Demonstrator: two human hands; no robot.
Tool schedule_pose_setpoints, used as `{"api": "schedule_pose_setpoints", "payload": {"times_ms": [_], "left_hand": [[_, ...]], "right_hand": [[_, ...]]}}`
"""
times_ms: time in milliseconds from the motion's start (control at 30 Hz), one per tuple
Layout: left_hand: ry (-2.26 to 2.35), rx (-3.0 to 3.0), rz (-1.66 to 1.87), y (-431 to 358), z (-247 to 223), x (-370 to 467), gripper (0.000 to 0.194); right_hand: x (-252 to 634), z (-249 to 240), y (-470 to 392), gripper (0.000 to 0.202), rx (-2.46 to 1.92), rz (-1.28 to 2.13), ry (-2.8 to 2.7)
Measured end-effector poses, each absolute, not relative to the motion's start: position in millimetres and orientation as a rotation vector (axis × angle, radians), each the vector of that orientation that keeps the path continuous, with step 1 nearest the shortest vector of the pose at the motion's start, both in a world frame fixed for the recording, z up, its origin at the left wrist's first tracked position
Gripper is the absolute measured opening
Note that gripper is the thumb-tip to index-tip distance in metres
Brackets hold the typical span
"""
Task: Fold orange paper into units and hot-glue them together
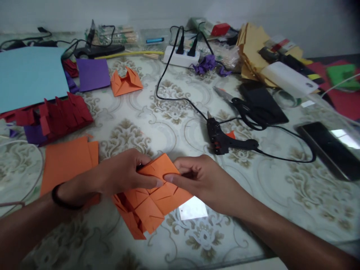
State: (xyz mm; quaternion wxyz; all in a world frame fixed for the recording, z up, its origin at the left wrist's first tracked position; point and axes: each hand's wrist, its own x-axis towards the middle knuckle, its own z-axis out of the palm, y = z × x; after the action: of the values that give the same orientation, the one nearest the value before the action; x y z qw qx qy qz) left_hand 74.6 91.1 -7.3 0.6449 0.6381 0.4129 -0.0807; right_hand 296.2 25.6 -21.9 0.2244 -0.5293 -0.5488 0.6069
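Note:
Both my hands grip a folded orange paper piece [153,204] made of several joined units, over the near middle of the table. My left hand [126,174] pinches its upper left part, thumb on top and fingers behind. From the other side my right hand [198,180] presses its thumb on the top square, close to the left thumb. Left of my left hand lie flat orange paper sheets [67,161]. A single folded orange unit [126,81] stands farther back. The black glue gun [225,137] rests on its side beyond my right hand.
Scissors [242,105] and two dark phones [329,150] lie at the right. A white power strip [181,56] stands at the back, its black cable crossing to the glue gun. Red folded units [64,116], a purple sheet [93,75] and light blue sheets [30,75] occupy the left.

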Motion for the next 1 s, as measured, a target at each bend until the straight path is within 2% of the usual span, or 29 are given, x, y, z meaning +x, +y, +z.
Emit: {"api": "schedule_pose_setpoints", "payload": {"times_ms": [100, 267, 467, 767, 900, 1000], "left_hand": [[0.921, 1.476, -0.176, 91.4, -6.6, 75.3, 0.035], [0.908, 1.401, -0.107, 90.5, -6.7, 72.8, 0.029], [0.883, 1.303, 0.006, 89.5, -10.2, 69.2, 0.029], [1.038, 1.422, 0.024, 83.9, -16.1, 71.8, 0.035], [1.013, 1.447, 0.077, 84.4, -18.3, 71.3, 0.035], [0.99, 1.469, 0.095, 87.1, -17.0, 71.1, 0.045]], "right_hand": [[294.1, -22.3, 24.1, 0.042, -1.471, 1.639, -1.557], [292.8, -21.1, 24.3, 0.025, -1.336, 1.803, -1.396], [295.2, -21.4, 27.3, 0.036, -1.255, 1.908, -1.213], [294.5, -23.1, 28.2, 0.034, -1.36, 1.777, -1.359], [298.4, -22.8, 30.9, 0.04, -1.403, 1.692, -1.426], [300.7, -24.2, 33.8, 0.042, -1.394, 1.661, -1.447]]}}
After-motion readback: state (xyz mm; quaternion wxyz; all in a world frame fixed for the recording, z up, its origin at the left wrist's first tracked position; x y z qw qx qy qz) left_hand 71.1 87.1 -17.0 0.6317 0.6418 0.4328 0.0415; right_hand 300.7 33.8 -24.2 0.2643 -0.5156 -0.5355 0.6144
